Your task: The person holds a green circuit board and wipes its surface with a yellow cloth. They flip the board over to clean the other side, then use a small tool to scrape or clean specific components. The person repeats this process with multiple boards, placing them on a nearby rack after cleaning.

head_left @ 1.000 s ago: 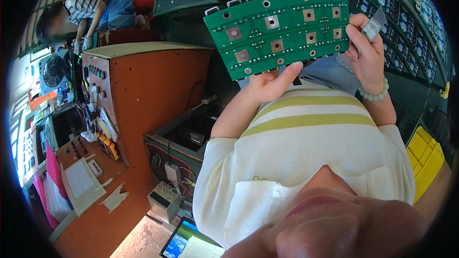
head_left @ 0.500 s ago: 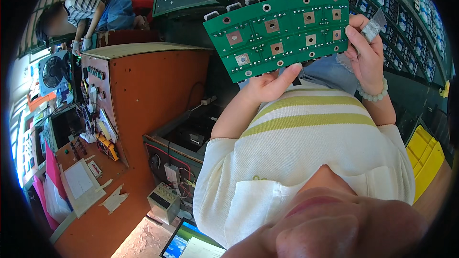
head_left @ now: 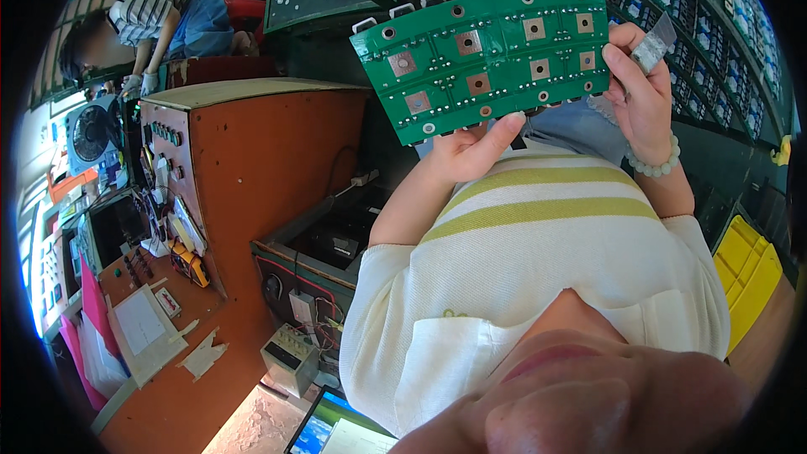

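Note:
Between my hands I hold up a green circuit board (head_left: 496, 59), its solder-dotted face toward me. Square copper pads with holes run along it in two rows, and metal brackets stick out past its far edge. My left hand (head_left: 473, 150) grips the near edge, thumb on the face and fingers hidden behind. At the right end, my right hand (head_left: 640, 88) pinches the board's edge. Out of that same hand sticks a small clear, silvery strip (head_left: 654, 44). A bracelet of pale beads (head_left: 657, 161) circles my right wrist.
Racks of boards with components (head_left: 698, 42) fill the far right. An orange-brown cabinet (head_left: 277, 168) stands at left, with a yellow multimeter (head_left: 190, 264) on the bench beside it. A yellow plastic piece (head_left: 744, 277) lies at right. Another person (head_left: 172, 21) bends over work at far left.
The board and both hands have shifted slightly left in the picture, and the board has tilted a little. My grip looks the same.

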Tool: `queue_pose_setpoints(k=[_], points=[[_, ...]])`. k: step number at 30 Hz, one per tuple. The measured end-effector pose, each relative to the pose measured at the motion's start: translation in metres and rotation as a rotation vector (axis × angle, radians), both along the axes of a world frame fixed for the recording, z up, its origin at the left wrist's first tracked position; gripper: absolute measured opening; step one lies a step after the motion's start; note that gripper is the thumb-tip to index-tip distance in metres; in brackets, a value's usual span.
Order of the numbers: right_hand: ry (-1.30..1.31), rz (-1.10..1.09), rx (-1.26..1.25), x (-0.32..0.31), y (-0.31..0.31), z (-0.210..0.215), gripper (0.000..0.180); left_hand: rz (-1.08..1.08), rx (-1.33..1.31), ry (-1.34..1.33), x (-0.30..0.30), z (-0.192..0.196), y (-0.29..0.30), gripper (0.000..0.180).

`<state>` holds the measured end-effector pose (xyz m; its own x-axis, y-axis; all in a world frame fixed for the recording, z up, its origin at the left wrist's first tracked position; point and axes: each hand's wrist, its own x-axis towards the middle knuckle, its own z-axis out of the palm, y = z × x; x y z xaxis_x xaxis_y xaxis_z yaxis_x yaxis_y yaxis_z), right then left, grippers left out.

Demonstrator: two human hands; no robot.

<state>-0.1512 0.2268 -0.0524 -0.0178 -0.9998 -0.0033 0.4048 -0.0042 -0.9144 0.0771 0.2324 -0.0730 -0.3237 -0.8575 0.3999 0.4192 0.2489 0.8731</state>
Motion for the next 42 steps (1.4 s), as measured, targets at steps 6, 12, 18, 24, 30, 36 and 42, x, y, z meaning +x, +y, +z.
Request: queue_pose_setpoints(k=[6, 12, 18, 24, 30, 36, 42], points=[[0.026, 0.002, -0.012, 0.0, -0.001, 0.002, 0.008, -0.067, 0.005, 0.075, -0.002, 0.004, -0.003, 0.042], [0.039, -0.02, -0.01, 0.0, 0.0, 0.003, 0.009, -0.131, 0.014, 0.146, -0.005, 0.01, -0.006, 0.038], [0.05, -0.029, -0.054, -0.001, 0.004, 0.007, 0.011, -0.174, 0.208, 0.241, -0.008, 0.02, -0.005, 0.034], [0.033, 0.004, -0.082, 0.0, 0.006, 0.014, 0.011, -0.143, 0.352, 0.199, -0.004, 0.025, 0.0, 0.039], [0.022, 0.05, -0.118, -0.001, 0.006, 0.014, 0.011, -0.228, 0.385, 0.33, 0.0, 0.017, -0.002, 0.033], [0.006, 0.057, -0.116, 0.002, 0.007, 0.016, 0.011, -0.251, 0.438, 0.372, 0.003, 0.016, 0.001, 0.022], [0.02, 0.061, -0.109, 0.002, 0.007, 0.016, 0.009, -0.162, 0.446, 0.299, -0.001, 0.02, 0.004, 0.034]])
